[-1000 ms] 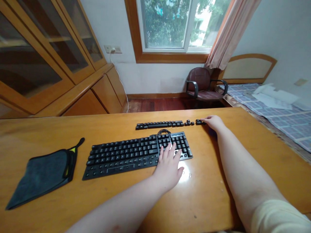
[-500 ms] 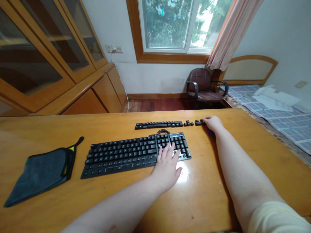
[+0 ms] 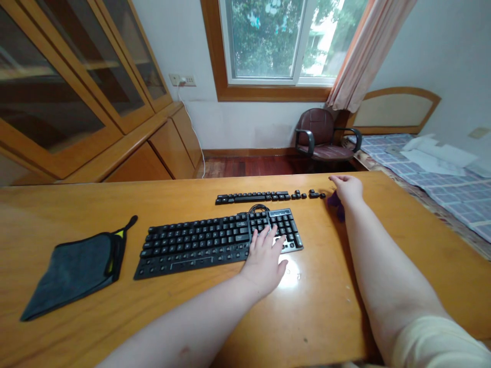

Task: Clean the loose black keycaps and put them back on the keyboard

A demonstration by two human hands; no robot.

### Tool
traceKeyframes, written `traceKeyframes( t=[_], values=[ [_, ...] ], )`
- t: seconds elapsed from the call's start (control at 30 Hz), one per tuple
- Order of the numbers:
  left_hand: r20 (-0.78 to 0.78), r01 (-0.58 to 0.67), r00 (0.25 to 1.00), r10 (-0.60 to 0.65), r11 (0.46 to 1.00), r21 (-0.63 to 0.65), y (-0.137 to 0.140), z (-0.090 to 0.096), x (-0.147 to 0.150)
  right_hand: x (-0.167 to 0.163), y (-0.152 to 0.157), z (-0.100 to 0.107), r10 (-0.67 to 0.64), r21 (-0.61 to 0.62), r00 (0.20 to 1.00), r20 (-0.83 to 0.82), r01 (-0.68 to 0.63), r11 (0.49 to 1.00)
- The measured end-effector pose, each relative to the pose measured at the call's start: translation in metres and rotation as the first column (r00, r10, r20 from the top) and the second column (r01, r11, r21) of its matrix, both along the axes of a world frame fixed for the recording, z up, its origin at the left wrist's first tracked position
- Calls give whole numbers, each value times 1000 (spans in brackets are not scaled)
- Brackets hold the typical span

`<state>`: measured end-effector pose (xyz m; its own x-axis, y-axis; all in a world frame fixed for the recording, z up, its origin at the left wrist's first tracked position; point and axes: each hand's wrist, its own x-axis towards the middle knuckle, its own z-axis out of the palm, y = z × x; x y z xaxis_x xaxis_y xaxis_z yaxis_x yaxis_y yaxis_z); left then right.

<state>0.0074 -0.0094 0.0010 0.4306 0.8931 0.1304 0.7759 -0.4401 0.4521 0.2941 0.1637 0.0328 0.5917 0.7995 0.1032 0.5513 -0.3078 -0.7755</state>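
My left hand (image 3: 265,258) lies with fingers spread over the lower right part of a black keyboard (image 3: 199,235). The keyboard's front rows are without keycaps, and bare switches show there. Beyond it, black keycaps (image 3: 253,197) lie in a line on the desk, with a few smaller groups to their right. My right hand (image 3: 347,189) is just right of the last keycap (image 3: 322,196), apart from it. Its fingertips are drawn together around a tiny dark spot I cannot make out. A purple object (image 3: 337,205) shows below this hand, partly covered; I cannot tell whether it is held.
A folded dark grey cloth pouch (image 3: 82,263) with a loop lies left of the keyboard on the wooden desk (image 3: 161,327). A coiled cable (image 3: 259,208) sits behind the keyboard. Past the desk are a chair (image 3: 316,133), a bed (image 3: 433,174) and a glass-fronted cabinet (image 3: 111,112).
My right hand has moved right and slightly away from me, leaving the last keycap on the desk. More of the purple object shows. My left hand has stayed on the keyboard.
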Motion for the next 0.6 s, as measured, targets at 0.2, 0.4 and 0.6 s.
traceKeyframes(
  t=[0.2, 0.4, 0.6],
  values=[
    [486, 17, 874, 16, 998, -64, 7, 4, -3, -67, -83, 67, 275, 286, 954, -122, -231, 930],
    [861, 115, 460, 218, 947, -301, 13, 2, 1, -138, -158, 22, 565, 212, 815, -126, -535, 818],
    [886, 198, 353, 300, 902, -383, 15, -1, 2, -134, -155, -3, 715, 190, 695, 82, -715, 673]
  ],
)
